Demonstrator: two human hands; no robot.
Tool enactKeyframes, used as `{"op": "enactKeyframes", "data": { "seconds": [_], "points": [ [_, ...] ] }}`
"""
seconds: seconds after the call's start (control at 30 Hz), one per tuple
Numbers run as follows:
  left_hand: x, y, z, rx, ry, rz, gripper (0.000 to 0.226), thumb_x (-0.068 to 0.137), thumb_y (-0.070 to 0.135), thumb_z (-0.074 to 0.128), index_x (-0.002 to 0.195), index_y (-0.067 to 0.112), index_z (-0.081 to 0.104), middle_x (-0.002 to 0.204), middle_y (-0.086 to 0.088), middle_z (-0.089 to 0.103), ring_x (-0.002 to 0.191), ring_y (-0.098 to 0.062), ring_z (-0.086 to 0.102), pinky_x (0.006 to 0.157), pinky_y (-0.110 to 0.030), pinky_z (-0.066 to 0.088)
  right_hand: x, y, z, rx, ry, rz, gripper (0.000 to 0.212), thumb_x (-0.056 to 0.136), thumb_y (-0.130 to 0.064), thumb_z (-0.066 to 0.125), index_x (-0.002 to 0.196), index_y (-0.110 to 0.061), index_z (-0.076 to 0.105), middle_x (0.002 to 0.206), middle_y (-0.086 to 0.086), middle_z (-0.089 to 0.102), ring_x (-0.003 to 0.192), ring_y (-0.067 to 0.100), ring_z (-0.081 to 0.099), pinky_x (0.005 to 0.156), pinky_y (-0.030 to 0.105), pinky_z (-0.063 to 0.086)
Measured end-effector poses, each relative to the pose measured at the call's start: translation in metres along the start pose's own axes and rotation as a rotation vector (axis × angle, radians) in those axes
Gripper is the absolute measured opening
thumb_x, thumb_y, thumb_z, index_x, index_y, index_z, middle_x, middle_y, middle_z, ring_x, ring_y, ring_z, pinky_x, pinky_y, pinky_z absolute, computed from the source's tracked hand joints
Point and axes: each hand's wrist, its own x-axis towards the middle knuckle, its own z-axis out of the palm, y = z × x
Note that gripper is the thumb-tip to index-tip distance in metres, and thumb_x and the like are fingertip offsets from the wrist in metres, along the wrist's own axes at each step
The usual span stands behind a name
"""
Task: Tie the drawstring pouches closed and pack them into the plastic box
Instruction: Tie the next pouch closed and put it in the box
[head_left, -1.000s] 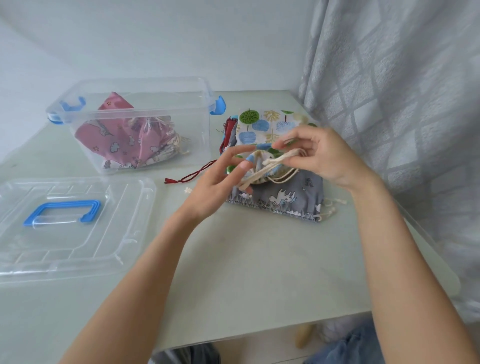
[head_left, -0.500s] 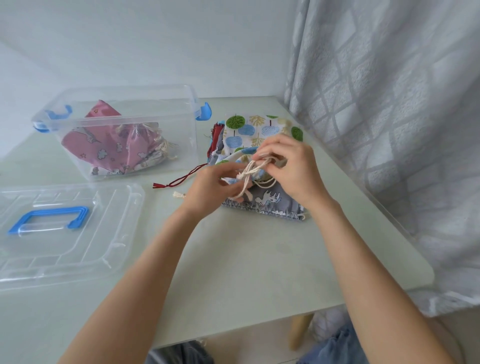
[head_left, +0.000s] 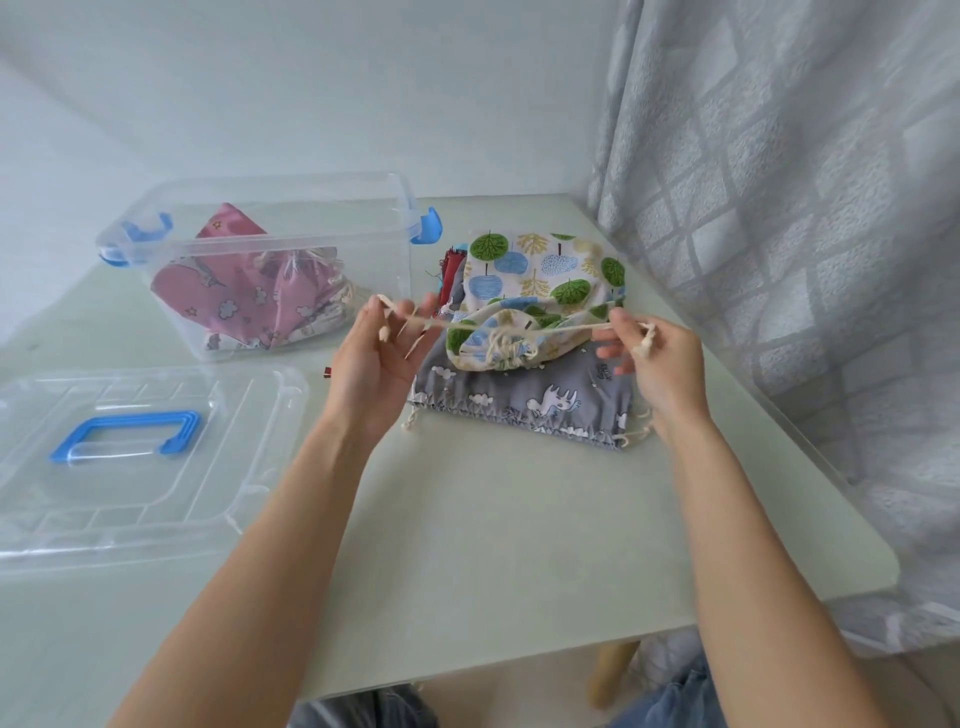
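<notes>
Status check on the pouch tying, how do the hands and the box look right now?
Left hand and right hand each pinch a cream drawstring, pulled taut. Tree-print pouch cinched, on grey pouch. Plastic box open, pink pouch inside. Nothing blocking.

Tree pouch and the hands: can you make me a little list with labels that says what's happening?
Left hand: pinches one cord end
Right hand: pinches the other cord end
Cream drawstring: stretched between both hands
Tree-print pouch: mouth gathered, lying on the grey animal-print pouch
Clear plastic box: open, holds a pink pouch
Lid: off, flat on the table
</notes>
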Motion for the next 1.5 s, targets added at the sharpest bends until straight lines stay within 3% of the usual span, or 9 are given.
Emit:
{"op": "enactKeyframes", "data": {
  "seconds": [0.07,0.2,0.3,0.43,0.53,0.73,1.03,1.33,1.5],
  "points": [
    [-0.001,-0.001,-0.001,0.049,0.068,-0.027,0.028,0.102,0.019,0.032,0.074,0.016,0.037,0.049,0.010,0.038,0.044,-0.004,0.044,0.066,-0.025,0.055,0.003,0.003,-0.005,-0.056,0.049,0.006,0.023,0.091,-0.025,0.060,0.070,-0.016,0.065,0.075,-0.002,0.069,0.050,0.001,0.057,0.043,0.015,0.039],
    [-0.006,0.002,-0.006,0.759,0.190,0.128,0.019,0.098,0.018,0.041,0.080,0.019,0.042,0.055,0.009,0.031,0.045,-0.006,0.027,0.047,-0.021,0.029,0.005,0.008,-0.019,-0.159,0.098,0.000,0.027,0.089,-0.026,0.062,0.077,-0.003,0.068,0.067,-0.003,0.065,0.046,-0.002,0.054,0.053,0.020,0.041],
    [-0.014,-0.004,-0.003,1.182,-0.037,0.257,0.008,0.096,0.026,0.049,0.091,0.021,0.051,0.061,0.003,0.041,0.053,-0.009,0.036,0.052,-0.025,0.033,0.000,0.011,-0.021,-0.392,-0.008,-0.014,0.008,0.082,-0.017,0.069,0.089,-0.013,0.069,0.087,0.002,0.069,0.075,0.009,0.062,0.073,0.025,0.044],
    [-0.019,-0.016,-0.003,1.604,-0.258,0.349,0.019,0.083,0.035,0.067,0.095,0.023,0.059,0.077,0.006,0.056,0.064,-0.004,0.049,0.061,-0.013,0.037,-0.014,-0.006,-0.014,-0.472,-0.364,-0.179,0.057,0.072,-0.003,0.074,0.124,-0.021,0.056,0.122,-0.007,0.052,0.114,0.002,0.045,0.091,0.010,0.031],
    [-0.016,-0.020,-0.010,1.675,-0.223,0.358,0.020,0.078,0.035,0.072,0.091,0.022,0.064,0.087,0.007,0.062,0.070,-0.008,0.052,0.062,-0.008,0.035,-0.023,-0.009,0.001,-0.463,-0.553,-0.277,0.035,0.079,-0.023,0.073,0.112,-0.026,0.065,0.120,-0.012,0.057,0.120,0.006,0.044,0.105,0.023,0.028],
    [-0.016,-0.022,-0.008,1.765,-0.107,0.418,0.018,0.083,0.042,0.065,0.087,0.025,0.066,0.082,0.014,0.062,0.076,-0.007,0.048,0.062,-0.025,0.036,-0.022,0.007,0.031,-1.086,-0.383,-0.416,0.027,0.089,-0.045,0.056,0.108,-0.027,0.064,0.113,-0.008,0.062,0.111,0.021,0.044,0.084,0.037,0.026],
    [-0.018,-0.018,-0.002,1.822,-0.035,0.554,0.014,0.084,0.034,0.066,0.083,0.021,0.071,0.060,0.021,0.040,0.073,-0.014,0.045,0.056,-0.026,0.027,-0.021,-0.001,0.024,-0.494,-0.238,-0.436,0.014,0.093,-0.014,0.053,0.081,-0.012,0.059,0.060,-0.004,0.060,0.054,0.011,0.051,0.060,0.030,0.042],
    [-0.016,-0.014,-0.013,1.812,-0.054,0.483,0.014,0.086,0.034,0.064,0.083,0.022,0.071,0.075,0.005,0.068,0.079,-0.018,0.055,0.064,-0.027,0.031,-0.019,-0.004,0.004,-0.478,-0.331,-0.271,0.015,0.082,-0.024,0.070,0.069,-0.017,0.067,0.069,-0.008,0.062,0.061,-0.001,0.052,0.062,0.010,0.039],
    [-0.016,-0.017,-0.009,1.732,-0.083,0.384,0.015,0.085,0.035,0.065,0.086,0.022,0.072,0.074,0.005,0.067,0.069,-0.013,0.056,0.059,-0.023,0.041,-0.019,-0.034,0.019,0.128,-0.532,-0.050,0.025,0.089,-0.026,0.061,0.064,-0.019,0.061,0.090,0.009,0.064,0.048,0.004,0.034,0.044,0.014,0.023]
  ]
}}
